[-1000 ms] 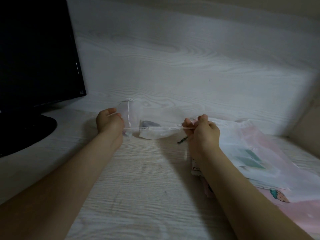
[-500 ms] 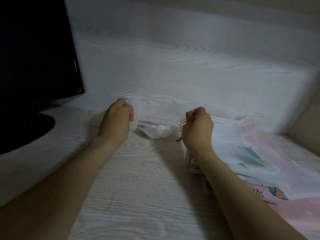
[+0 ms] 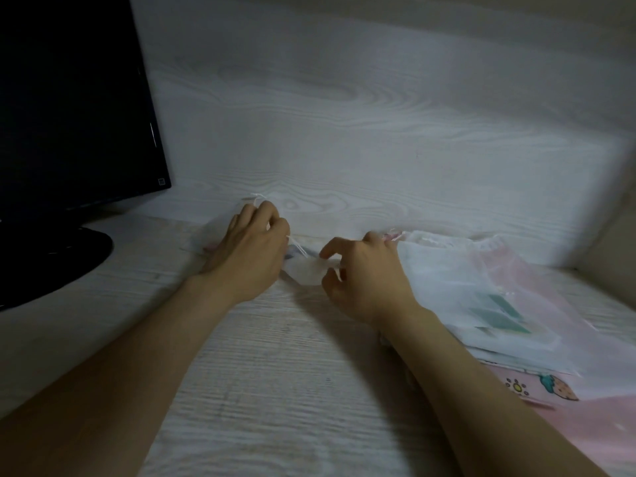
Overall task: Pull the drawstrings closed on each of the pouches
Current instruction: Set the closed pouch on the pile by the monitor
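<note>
A small sheer white pouch (image 3: 304,275) lies on the desk near the back wall, between my hands. My left hand (image 3: 247,251) rests on its left side with fingers curled, and a white drawstring (image 3: 296,247) runs out from under them. Thin white fabric (image 3: 216,230) shows beneath that hand. My right hand (image 3: 366,280) sits at the pouch's right edge, thumb and forefinger curled around it with a small gap between them. Motion blur hides the exact grip.
A pile of sheer white pouches (image 3: 481,290) and a pink strawberry-print pouch (image 3: 564,394) lie to the right, partly under my right forearm. A black monitor (image 3: 69,98) on a round base (image 3: 55,266) stands at the left. A wood-grain wall (image 3: 344,132) closes the back.
Both hands have come closer together and lower onto the desk. The drawstring that was stretched taut between them has gone slack, and my right hand's pinch has loosened.
</note>
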`<action>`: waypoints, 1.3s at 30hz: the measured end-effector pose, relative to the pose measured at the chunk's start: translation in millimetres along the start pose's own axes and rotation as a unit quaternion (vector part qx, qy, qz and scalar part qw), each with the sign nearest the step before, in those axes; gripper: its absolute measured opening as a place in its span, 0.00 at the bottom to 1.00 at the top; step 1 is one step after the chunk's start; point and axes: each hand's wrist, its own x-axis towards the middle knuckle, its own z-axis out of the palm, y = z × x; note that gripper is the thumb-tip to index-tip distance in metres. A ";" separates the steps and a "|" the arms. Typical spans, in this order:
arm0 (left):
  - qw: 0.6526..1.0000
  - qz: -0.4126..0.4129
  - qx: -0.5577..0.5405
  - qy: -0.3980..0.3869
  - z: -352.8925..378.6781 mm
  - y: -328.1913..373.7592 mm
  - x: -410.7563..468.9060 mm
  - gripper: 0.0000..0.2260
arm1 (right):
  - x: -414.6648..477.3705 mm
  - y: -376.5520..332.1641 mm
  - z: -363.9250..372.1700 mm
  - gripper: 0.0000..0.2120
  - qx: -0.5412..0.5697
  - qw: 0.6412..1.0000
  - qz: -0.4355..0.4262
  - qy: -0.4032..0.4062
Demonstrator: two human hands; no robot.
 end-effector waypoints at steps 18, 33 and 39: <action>0.978 -0.072 -0.197 0.009 1.8 47.4 7.6 0.11 | -3.3 -10.3 9.1 0.07 0.054 0.989 -0.058 -0.123; 0.953 -0.148 -0.257 -0.064 10.3 53.0 4.5 0.24 | 1.5 2.9 21.1 0.09 -0.070 0.995 0.075 0.012; 0.932 -0.193 -0.305 -0.045 13.7 64.1 9.0 0.25 | 1.8 -7.5 8.5 0.10 0.112 0.982 0.142 0.047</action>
